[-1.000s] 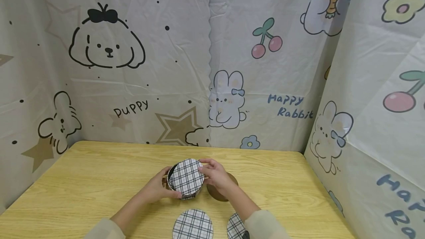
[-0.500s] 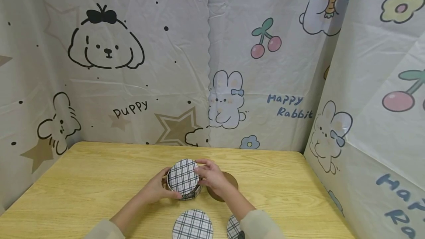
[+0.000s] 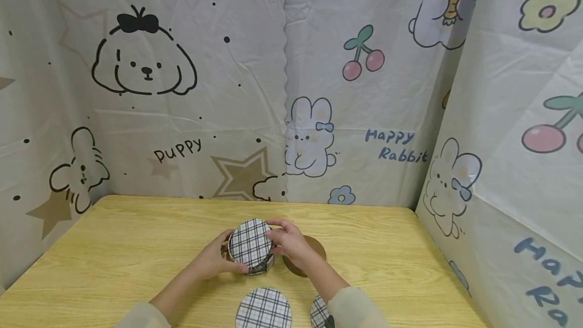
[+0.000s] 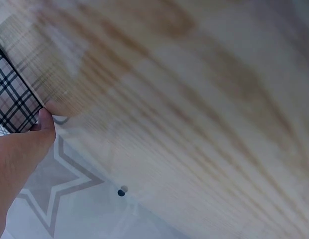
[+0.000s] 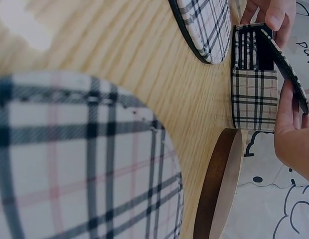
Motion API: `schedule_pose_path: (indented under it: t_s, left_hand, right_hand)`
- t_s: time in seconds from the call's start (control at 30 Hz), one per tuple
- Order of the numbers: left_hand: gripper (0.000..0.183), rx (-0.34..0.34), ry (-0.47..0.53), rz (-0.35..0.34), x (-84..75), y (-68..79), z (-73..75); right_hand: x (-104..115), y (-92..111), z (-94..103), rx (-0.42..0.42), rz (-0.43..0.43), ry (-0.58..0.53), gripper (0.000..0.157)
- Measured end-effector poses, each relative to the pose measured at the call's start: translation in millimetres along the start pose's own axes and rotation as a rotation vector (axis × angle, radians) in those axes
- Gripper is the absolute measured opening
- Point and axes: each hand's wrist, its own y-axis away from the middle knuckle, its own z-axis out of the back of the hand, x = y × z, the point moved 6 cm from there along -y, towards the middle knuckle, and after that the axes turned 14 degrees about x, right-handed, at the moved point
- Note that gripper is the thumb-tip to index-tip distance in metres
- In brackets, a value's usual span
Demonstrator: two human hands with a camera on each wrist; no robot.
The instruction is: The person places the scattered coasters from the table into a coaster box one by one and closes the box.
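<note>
A round plaid coaster holder (image 3: 261,268) stands on the table, with several coasters stacked inside, their edges showing through its side opening (image 5: 245,50) in the right wrist view. My left hand (image 3: 214,257) grips the holder's left side; in the left wrist view that hand (image 4: 25,154) has its fingers against the plaid wall (image 4: 15,94). My right hand (image 3: 291,244) pinches a round plaid coaster (image 3: 250,243) at its right edge. Seen from the right wrist, this coaster (image 5: 289,69) leans at a slant over the holder's top, its dark underside facing the stack.
A brown round piece (image 3: 314,252) with a thick rim lies right of the holder, partly behind my right forearm. Nearer me lie a plaid coaster (image 3: 264,310) and a second plaid round (image 3: 320,313) with a dark part, both cut off. Printed cloth (image 3: 227,90) hangs behind the table.
My right hand has moved the pinched coaster slightly left, so it covers more of the holder's top. My left hand keeps its grip on the holder.
</note>
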Motion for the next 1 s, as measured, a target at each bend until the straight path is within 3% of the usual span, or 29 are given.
schedule_pose_path:
  t_s: [0.27,0.53,1.0]
  left_hand:
    - [0.102,-0.006,-0.008,0.009,1.9,-0.7,0.3]
    - [0.105,0.003,-0.009,0.015,2.5,-0.7,0.1]
    - [0.103,-0.006,-0.013,0.014,-2.2,1.9,0.3]
  right_hand:
    - [2.1,-1.4,-0.5,-0.022,-0.019,0.025,0.038]
    - [4.3,-0.9,3.5,-0.092,-0.009,0.169,0.034]
    - [3.9,-3.6,9.5,-0.170,-0.029,0.319,0.030]
